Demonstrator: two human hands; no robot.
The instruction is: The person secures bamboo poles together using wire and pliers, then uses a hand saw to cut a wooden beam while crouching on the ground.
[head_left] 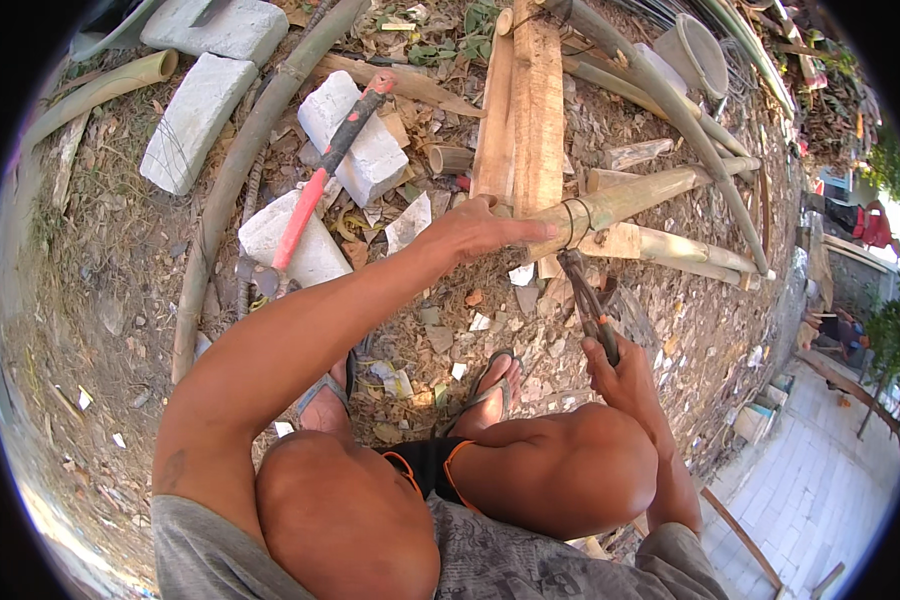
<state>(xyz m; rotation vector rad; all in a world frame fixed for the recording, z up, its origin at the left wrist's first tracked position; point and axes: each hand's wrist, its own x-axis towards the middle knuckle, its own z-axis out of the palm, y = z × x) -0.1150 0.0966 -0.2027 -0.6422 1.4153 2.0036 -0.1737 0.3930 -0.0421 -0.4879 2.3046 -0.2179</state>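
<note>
Bamboo pole: pale yellow-green round pole [660, 193], right of upper centre, its left end over a pale sawn timber plank [540, 115].
Binding: thin dark wire loop [584, 214] around the pole near that end.
Tool: dark metal pincers with an orange mark on the handle [583, 293], head up, just below the loop; whether they bite wire, cannot tell.
Good practice: the step looks like tightening the wire; best done with the pole pinned, the wire ends caught squarely, and short even turns that stop once the loop sits snug, since overtwisting could snap it.
Left hand: bare hand [488, 232] across the pole's left end, one finger stretched right along it; closure of the hidden fingers, cannot tell. Forearm slants up from lower left.
Right hand: bare hand [625, 378] wrapped round the pincers' handles, thumb uppermost; forearm rises from lower right.
Hammer: red-handled hammer with black wrapping [300, 228], upper left of centre, leaning over rough white blocks [375, 165].
Left border: long grey-green curved pole [232, 170].
Upper right: grey bucket [705, 55], tilted.
Lower right: pale tiled floor [810, 490].
</note>
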